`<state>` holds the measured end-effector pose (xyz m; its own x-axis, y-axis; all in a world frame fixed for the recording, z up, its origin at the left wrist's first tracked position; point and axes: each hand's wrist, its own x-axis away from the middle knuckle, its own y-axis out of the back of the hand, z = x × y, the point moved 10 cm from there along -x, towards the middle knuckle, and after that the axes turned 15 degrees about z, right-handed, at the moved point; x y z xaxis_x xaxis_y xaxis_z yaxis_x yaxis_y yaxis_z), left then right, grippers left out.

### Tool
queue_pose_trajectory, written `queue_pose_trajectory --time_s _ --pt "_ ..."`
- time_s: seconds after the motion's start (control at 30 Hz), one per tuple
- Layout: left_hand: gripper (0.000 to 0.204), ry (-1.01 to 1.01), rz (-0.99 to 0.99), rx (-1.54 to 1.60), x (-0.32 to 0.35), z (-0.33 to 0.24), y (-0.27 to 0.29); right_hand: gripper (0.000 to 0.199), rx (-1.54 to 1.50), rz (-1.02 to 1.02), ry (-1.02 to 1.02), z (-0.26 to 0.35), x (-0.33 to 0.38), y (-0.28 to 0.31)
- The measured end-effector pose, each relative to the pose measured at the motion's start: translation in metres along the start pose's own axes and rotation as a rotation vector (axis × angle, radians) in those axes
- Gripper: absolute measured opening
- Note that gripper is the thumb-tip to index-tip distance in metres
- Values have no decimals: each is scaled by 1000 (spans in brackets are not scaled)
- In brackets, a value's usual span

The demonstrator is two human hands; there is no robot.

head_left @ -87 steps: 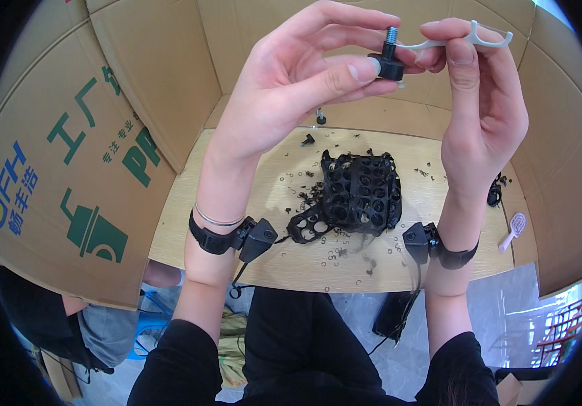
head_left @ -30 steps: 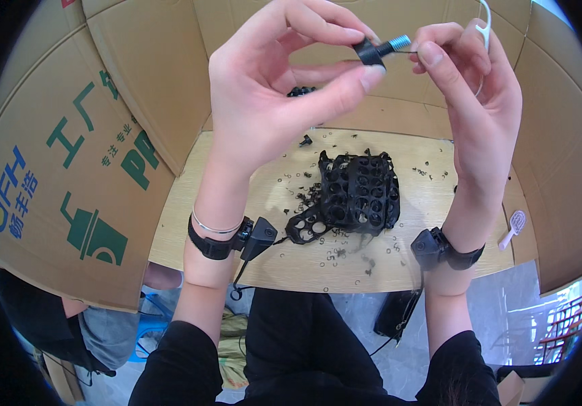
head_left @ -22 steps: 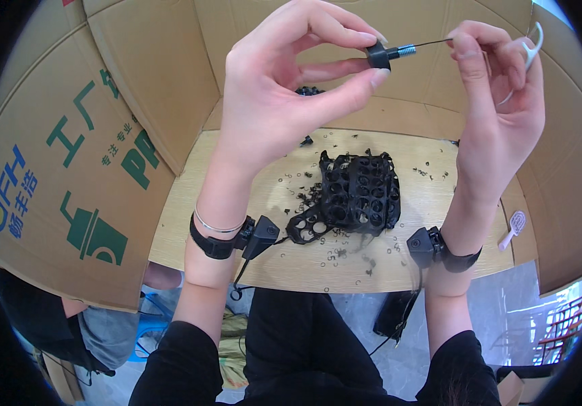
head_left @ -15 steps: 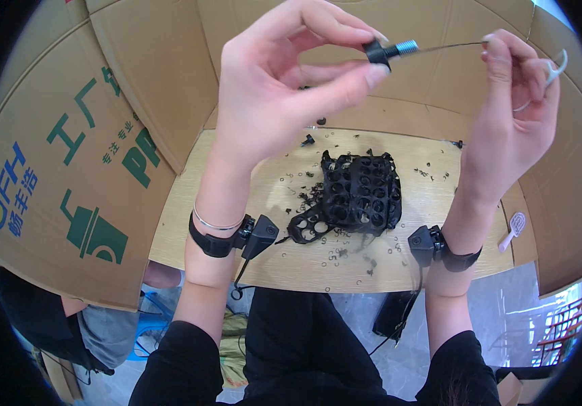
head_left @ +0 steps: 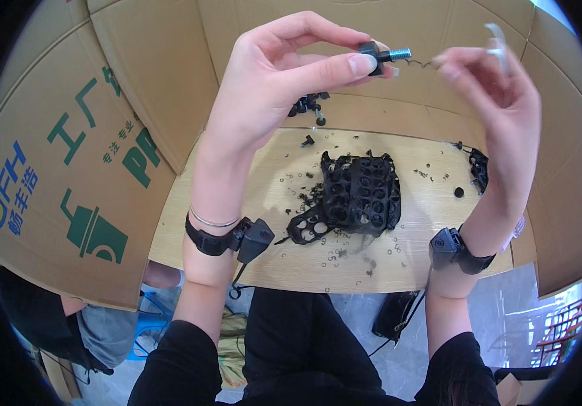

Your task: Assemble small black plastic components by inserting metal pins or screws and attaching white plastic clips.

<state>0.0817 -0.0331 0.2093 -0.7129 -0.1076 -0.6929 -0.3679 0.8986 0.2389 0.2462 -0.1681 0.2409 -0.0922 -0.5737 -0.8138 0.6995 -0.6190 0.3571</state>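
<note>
Raised above the table, my left hand pinches the black head of a knob screw between thumb and fingers. Its bluish metal thread points to the right. A thin, wavy dark strip runs from beside the screw to the fingertips of my right hand, which are pinched together and blurred by motion. Around a finger of that hand sits a white curved tool, its tip standing up. Whether the strip is still joined to the screw I cannot tell.
Mid-table lies a black perforated rubber sheet amid small black scraps. Black knob screws are heaped behind my left hand; one screw lies apart. More perforated rubber is at right, near a brush. Cardboard walls surround the table.
My right hand has moved left toward the screw, and the strip has gone from taut to slack and wavy. My left hand has shifted slightly down and left.
</note>
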Motion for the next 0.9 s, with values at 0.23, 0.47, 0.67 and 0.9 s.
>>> queue_pose_trajectory --time_s 0.23,0.47,0.67,0.9 --pt "24 -7 -80 -86 -3 5 -7 19 -362 241 16 6 -6 -51" --pt "26 -73 -225 -276 2 -11 -3 20 -291 227 -92 -8 -2 -45" --pt "26 -102 -156 -304 -2 -13 -10 18 -179 -107 112 13 5 -12" --pt "26 -34 -198 -279 2 -8 6 15 -149 -423 270 13 19 21"
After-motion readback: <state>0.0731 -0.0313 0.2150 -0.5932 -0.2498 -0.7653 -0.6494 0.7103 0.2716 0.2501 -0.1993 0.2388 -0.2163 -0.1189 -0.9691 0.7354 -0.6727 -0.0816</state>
